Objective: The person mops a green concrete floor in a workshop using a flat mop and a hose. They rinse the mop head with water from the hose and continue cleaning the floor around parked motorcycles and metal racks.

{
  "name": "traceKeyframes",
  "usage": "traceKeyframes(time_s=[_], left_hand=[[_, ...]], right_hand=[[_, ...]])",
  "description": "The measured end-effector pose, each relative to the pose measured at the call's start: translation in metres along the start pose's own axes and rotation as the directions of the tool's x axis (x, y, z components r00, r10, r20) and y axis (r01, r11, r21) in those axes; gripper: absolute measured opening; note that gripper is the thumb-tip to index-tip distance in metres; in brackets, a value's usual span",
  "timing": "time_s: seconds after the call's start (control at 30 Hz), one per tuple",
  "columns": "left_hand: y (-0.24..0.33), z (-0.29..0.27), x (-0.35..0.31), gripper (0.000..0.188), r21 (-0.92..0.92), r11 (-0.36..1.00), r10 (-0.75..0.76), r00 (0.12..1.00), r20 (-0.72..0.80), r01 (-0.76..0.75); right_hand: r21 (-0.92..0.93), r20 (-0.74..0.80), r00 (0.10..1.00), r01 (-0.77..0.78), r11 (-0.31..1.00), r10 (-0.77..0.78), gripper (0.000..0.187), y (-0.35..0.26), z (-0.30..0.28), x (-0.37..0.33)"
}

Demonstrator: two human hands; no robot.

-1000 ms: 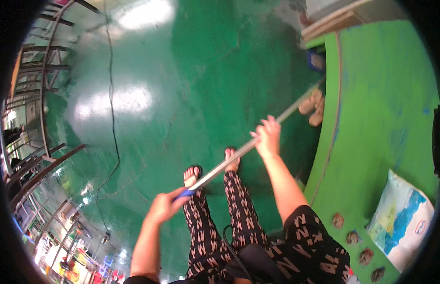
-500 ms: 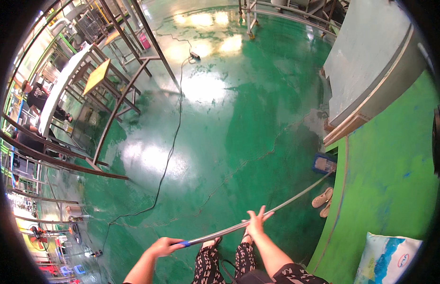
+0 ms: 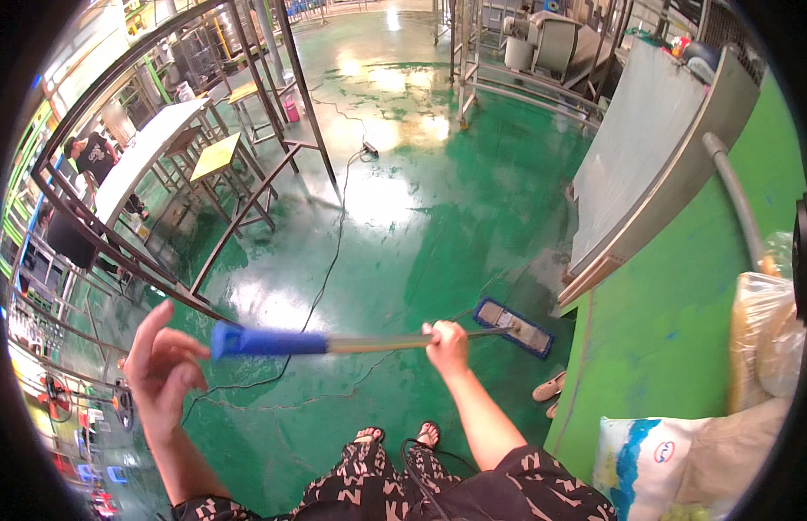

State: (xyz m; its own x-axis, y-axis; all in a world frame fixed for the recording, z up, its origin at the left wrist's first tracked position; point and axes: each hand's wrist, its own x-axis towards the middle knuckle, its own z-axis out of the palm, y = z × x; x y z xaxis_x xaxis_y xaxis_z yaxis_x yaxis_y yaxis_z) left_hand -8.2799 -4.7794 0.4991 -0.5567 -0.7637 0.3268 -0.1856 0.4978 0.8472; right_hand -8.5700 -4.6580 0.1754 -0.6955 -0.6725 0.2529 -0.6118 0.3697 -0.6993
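A flat mop with a blue-fringed head rests on the green floor at the right, beside the bench. Its metal pole reaches left across my front and ends in a blue handle grip. Fingers wrapped round the pole, my right hand holds it about midway. My left hand is raised just left of the blue grip's end, fingers apart and partly curled, holding nothing.
A black cable with a socket block crosses the floor. Metal frames and stools stand left; two people are by a table. At right, a green bench carries bags, with beige shoes at its base.
The mop head has come out from beside the bench onto open floor. My left hand has let go of the blue grip and lifted; my right hand has closed round the pole.
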Motion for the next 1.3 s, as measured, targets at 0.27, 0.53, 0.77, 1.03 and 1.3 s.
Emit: traceKeyframes(time_s=[0.27, 0.53, 0.77, 1.03, 1.3], left_hand=[[-0.301, -0.018, -0.163, 0.043, 0.716, 0.587, -0.695, 0.690, 0.204, 0.379], [-0.494, -0.018, -0.424, 0.032, 0.831, 0.434, -0.888, 0.322, 0.328, 0.349], [-0.459, -0.038, -0.053, 0.033, 0.128, 0.450, -0.893, 0.447, 0.050, 0.884], [-0.432, -0.042, 0.097, 0.042, -0.073, 0.682, -0.731, 0.680, -0.055, 0.727], [-0.442, 0.012, -0.099, 0.020, 0.015, -0.117, -0.981, -0.113, -0.155, 0.993]], right_hand=[[0.101, -0.228, 0.953, -0.181, 0.978, 0.199, 0.024, 0.037, -0.085, 0.101], [-0.039, -0.443, 0.893, -0.115, 0.993, 0.086, 0.030, 0.081, -0.049, 0.181], [0.121, -0.702, 0.632, -0.347, 0.930, 0.327, 0.037, 0.071, -0.022, 0.235], [0.097, -0.661, 0.748, 0.013, 0.995, 0.055, 0.028, -0.034, -0.028, 0.307], [0.481, -0.300, 0.941, 0.288, 0.828, -0.154, 0.025, -0.147, 0.007, 0.404]])
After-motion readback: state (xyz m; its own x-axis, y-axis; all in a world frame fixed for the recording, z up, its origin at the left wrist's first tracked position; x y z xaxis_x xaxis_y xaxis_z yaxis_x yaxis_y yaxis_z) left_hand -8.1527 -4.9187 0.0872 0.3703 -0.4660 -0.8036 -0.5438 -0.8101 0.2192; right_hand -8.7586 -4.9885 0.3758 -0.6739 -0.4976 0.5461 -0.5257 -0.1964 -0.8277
